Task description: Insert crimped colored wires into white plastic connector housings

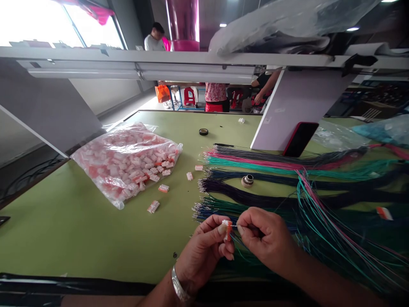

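Between thumb and fingers my left hand (207, 241) grips a small white and orange connector housing (227, 229). Close on its right, my right hand (266, 234) pinches a thin wire (234, 226) whose end meets the orange side of the housing; how deep it sits I cannot tell. Bundles of cut wires lie behind and beneath the hands: a dark blue bundle (230, 189), a teal bundle (255, 165) and a grey bundle (271, 155), their metal-tipped ends facing left. Loose connector housings (154, 207) rest on the green table to the left.
A clear plastic bag (124, 157) full of connectors lies at the left. Black tape (203, 131), a small metal-topped roll (247, 180) and a phone (300, 139) leaning on a panel stand farther back. A shelf (179, 55) crosses above the table (96, 243). Other people are beyond.
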A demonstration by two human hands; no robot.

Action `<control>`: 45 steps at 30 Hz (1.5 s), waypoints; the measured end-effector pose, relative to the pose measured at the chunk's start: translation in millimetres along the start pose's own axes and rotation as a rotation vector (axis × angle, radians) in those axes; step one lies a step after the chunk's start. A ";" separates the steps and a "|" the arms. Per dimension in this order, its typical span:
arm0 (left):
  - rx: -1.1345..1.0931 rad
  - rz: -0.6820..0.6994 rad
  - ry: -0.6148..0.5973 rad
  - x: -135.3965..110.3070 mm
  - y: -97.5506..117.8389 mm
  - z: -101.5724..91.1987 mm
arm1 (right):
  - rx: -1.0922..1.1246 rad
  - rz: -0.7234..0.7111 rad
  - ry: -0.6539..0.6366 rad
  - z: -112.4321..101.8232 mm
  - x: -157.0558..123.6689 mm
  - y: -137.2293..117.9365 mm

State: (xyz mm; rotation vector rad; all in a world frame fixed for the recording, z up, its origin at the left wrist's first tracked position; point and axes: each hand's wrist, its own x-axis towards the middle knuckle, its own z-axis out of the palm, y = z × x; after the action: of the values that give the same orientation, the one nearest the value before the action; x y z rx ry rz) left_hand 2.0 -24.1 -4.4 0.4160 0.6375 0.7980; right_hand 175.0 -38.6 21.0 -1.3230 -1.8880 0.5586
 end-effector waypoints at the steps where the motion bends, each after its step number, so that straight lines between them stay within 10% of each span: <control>1: 0.004 0.000 0.001 -0.1 0.1 0.1 | -0.037 -0.042 0.007 -0.4 -0.1 -0.3; 9: 0.031 -0.011 -0.002 -0.6 -2.3 -0.9 | -0.202 -0.242 -0.011 -0.7 -3.1 -0.6; 45: 0.150 0.042 0.028 -3.2 -3.7 -0.5 | 0.010 -0.055 -0.113 3.9 -6.6 2.9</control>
State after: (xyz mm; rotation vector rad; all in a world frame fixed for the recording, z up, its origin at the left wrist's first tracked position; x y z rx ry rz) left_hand 1.9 -28.9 -5.7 0.5570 0.7197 0.7999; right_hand 175.0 -43.3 14.4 -1.2520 -2.0043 0.6252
